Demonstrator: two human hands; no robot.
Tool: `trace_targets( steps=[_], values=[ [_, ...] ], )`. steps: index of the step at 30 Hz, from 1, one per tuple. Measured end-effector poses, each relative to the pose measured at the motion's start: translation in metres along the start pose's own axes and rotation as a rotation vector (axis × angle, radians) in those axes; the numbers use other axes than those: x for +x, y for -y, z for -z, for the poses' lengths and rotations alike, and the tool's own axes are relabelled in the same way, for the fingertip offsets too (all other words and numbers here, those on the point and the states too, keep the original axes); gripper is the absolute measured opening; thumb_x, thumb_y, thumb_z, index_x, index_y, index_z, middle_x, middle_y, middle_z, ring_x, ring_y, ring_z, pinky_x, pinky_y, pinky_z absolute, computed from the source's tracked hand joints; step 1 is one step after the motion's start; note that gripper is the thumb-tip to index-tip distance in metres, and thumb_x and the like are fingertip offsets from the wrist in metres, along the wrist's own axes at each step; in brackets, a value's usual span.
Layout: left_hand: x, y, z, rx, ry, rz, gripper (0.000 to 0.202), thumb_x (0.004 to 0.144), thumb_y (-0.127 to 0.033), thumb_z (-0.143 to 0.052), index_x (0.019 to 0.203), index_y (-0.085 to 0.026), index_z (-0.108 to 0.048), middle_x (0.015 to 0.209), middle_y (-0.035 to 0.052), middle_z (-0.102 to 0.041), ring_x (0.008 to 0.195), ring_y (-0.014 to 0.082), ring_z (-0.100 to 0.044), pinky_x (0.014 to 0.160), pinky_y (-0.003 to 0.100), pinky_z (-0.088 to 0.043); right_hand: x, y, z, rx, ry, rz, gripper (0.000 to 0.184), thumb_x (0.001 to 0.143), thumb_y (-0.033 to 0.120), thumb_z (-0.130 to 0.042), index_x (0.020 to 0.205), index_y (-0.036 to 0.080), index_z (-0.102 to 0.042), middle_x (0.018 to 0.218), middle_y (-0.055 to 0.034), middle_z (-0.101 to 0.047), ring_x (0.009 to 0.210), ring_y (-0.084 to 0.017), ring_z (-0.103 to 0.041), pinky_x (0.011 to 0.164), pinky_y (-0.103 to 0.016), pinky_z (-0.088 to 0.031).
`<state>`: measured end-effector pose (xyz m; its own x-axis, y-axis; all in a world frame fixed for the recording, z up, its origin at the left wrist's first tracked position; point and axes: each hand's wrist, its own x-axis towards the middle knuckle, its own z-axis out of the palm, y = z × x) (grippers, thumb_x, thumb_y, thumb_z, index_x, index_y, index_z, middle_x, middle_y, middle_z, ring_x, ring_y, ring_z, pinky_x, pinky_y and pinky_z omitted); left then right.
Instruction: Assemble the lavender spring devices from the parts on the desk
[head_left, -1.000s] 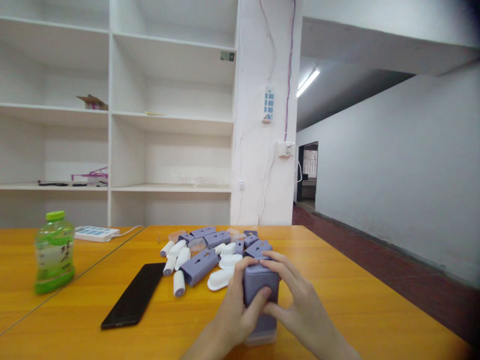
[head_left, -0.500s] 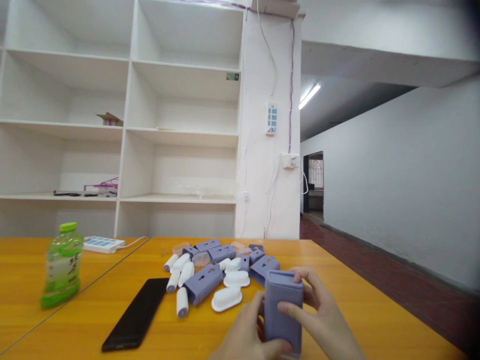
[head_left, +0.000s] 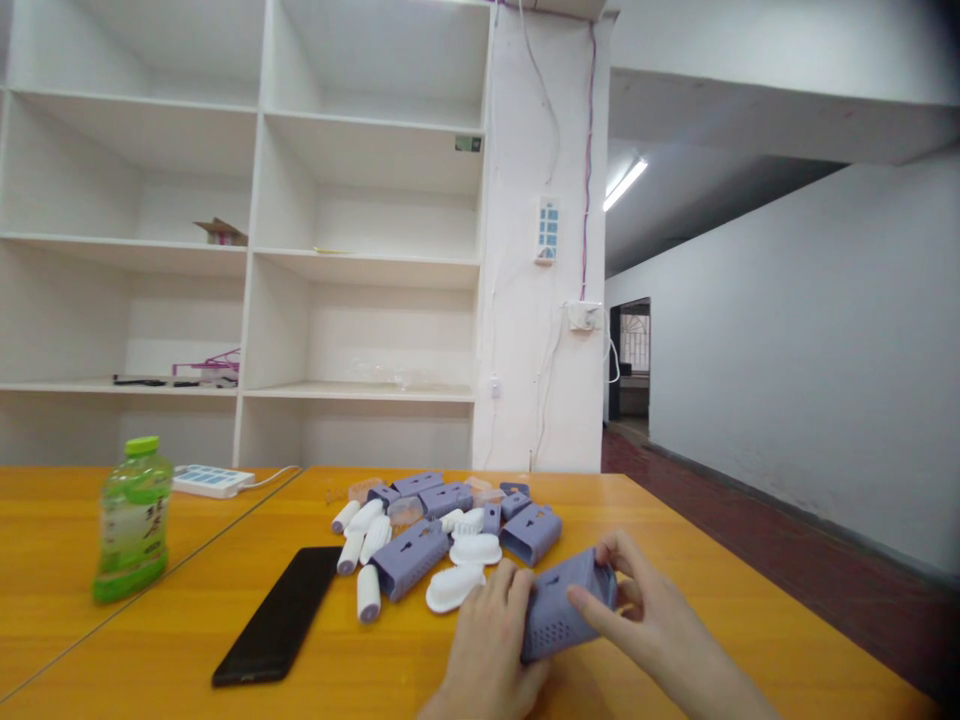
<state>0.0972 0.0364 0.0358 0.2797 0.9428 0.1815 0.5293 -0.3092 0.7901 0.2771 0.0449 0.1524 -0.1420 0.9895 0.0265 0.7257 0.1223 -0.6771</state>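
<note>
Between my two hands, just above the front of the table, is a purple-grey plastic box-shaped holder with a keyhole slot and rows of small holes. My left hand grips its left end, fingers curled over it. My right hand pinches the right end with thumb and fingers, where a rim or lid piece shows. Just beyond lie white oval brush-like pieces, white cylinders with purple-grey ends and more purple-grey holders. Clear orange-tinted plastic parts sit among the pile.
A black phone-like slab lies left of the pile on the orange wooden table. Farther left stands a green bottle, with a white power strip and its cord behind. White shelves rise beyond the table.
The holder has tipped from upright to lying sideways, its slotted, perforated face now showing. My left hand has shifted onto its left end; my right hand stays at the other end.
</note>
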Motion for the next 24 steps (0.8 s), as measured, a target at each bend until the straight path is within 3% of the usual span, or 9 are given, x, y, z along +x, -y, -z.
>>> trace_targets(
  steps=[6, 9, 12, 15, 20, 24],
  values=[
    [-0.001, -0.003, 0.0, -0.055, -0.006, 0.012, 0.059, 0.071, -0.028, -0.077, 0.126, -0.026, -0.056, 0.138, 0.0104, -0.052, 0.127, 0.035, -0.048, 0.104, 0.046, -0.041, 0.004, -0.032, 0.008, 0.024, 0.054, -0.086, 0.065, 0.072, 0.044, -0.079, 0.118, 0.025, -0.036, 0.107, -0.0048, -0.07, 0.086, -0.023, -0.07, 0.077, -0.035, -0.055],
    [0.0, -0.001, -0.001, -0.047, -0.014, -0.015, 0.061, 0.066, -0.035, -0.087, 0.12, -0.027, -0.059, 0.13, 0.0083, -0.055, 0.12, 0.034, -0.051, 0.101, 0.045, -0.042, 0.002, -0.043, 0.011, 0.108, 0.126, -0.131, 0.077, 0.064, 0.04, -0.081, 0.126, 0.024, -0.039, 0.104, -0.0043, -0.072, 0.088, -0.026, -0.07, 0.079, -0.037, -0.055],
    [0.0, 0.001, 0.0, -0.032, 0.011, -0.077, 0.067, 0.059, -0.047, -0.093, 0.115, -0.027, -0.062, 0.125, 0.007, -0.058, 0.116, 0.0339, -0.053, 0.1, 0.046, -0.042, -0.005, -0.051, 0.009, 0.104, 0.186, -0.205, 0.06, 0.055, 0.035, -0.08, 0.107, 0.025, -0.053, 0.084, 0.0019, -0.071, 0.074, -0.022, -0.067, 0.061, -0.027, -0.048],
    [-0.001, -0.003, 0.009, -0.053, 0.02, -0.139, 0.056, 0.068, -0.055, -0.087, 0.11, -0.026, -0.063, 0.119, 0.0049, -0.061, 0.111, 0.0307, -0.056, 0.097, 0.043, -0.043, -0.01, -0.058, 0.004, 0.155, 0.246, -0.277, 0.053, 0.051, 0.033, -0.077, 0.097, 0.026, -0.052, 0.069, 0.0082, -0.063, 0.056, -0.014, -0.056, 0.049, -0.021, -0.032],
    [0.001, 0.001, 0.04, -0.016, -0.079, -0.076, 0.016, 0.097, -0.036, -0.058, 0.107, -0.024, -0.061, 0.114, 0.0048, -0.064, 0.108, 0.0239, -0.058, 0.095, 0.035, -0.043, -0.008, -0.069, 0.003, 0.19, 0.311, -0.283, 0.055, 0.052, 0.031, -0.076, 0.1, 0.026, -0.051, 0.069, 0.0085, -0.057, 0.06, -0.013, -0.052, 0.05, -0.021, -0.032],
    [0.005, 0.033, 0.055, 0.176, -0.039, 0.09, 0.021, 0.093, -0.024, -0.052, 0.106, -0.019, -0.066, 0.12, 0.0122, -0.066, 0.117, 0.0323, -0.056, 0.099, 0.046, -0.041, -0.003, -0.077, 0.009, 0.146, 0.377, -0.31, 0.065, 0.052, 0.025, -0.08, 0.11, 0.024, -0.052, 0.076, 0.0069, -0.056, 0.068, -0.015, -0.056, 0.054, -0.022, -0.039]
  ],
)
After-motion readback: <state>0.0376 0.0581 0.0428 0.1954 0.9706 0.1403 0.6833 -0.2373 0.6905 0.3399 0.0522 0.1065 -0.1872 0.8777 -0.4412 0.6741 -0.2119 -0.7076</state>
